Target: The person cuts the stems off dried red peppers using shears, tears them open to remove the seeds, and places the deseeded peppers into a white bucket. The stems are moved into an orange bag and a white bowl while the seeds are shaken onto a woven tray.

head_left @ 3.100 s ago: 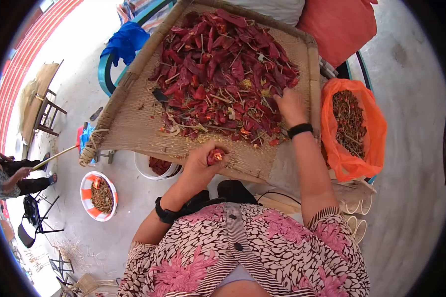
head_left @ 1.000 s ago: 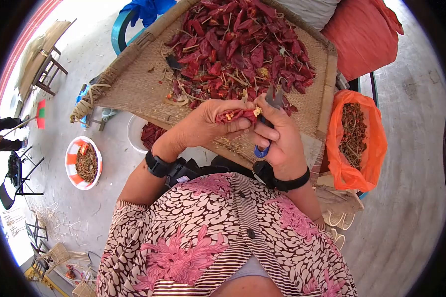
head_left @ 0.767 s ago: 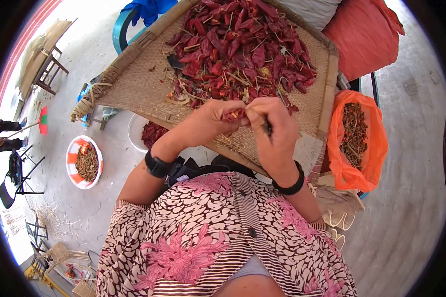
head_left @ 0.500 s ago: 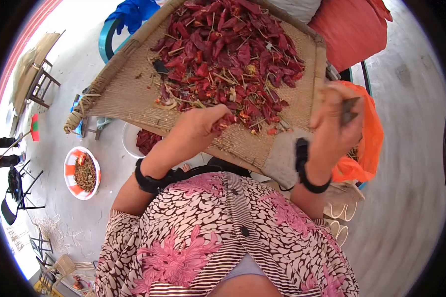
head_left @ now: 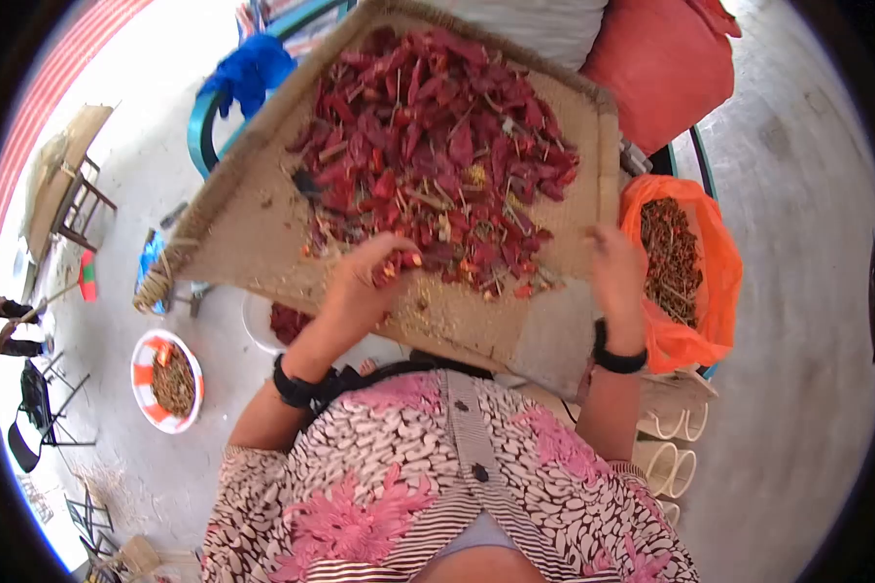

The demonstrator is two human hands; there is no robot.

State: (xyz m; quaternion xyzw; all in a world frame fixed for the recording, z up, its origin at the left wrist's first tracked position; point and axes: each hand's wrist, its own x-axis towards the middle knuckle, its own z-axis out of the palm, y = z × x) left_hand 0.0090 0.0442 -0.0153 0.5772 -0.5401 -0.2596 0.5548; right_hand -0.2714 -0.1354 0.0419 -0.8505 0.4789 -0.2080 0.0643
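Observation:
My left hand [head_left: 360,277] is closed around some dried red chili peppers [head_left: 396,264] over the front edge of a flat woven tray [head_left: 233,233]. On the tray lies a large heap of dried red chilies [head_left: 437,146], mixed with stems and, toward the front, loose pale seeds. My right hand [head_left: 617,272] is over the tray's right edge, beside an orange plastic bag [head_left: 719,282]. Motion smears its fingers, and whatever they may hold cannot be made out. Brown stems and scraps [head_left: 669,257] fill the bag.
Below the tray's left side, a pale basin [head_left: 260,321] holds red chilies. An orange-and-white lined basin [head_left: 154,413] of stems stands on the floor. A red sack [head_left: 666,68] leans behind the tray. A person's legs [head_left: 10,330] show at far left.
My right hand has moved down and slightly left; the dark grey flat thing seen in it no longer shows. My left hand has shifted left and down, still gripping chilies. The whole view has shifted slightly.

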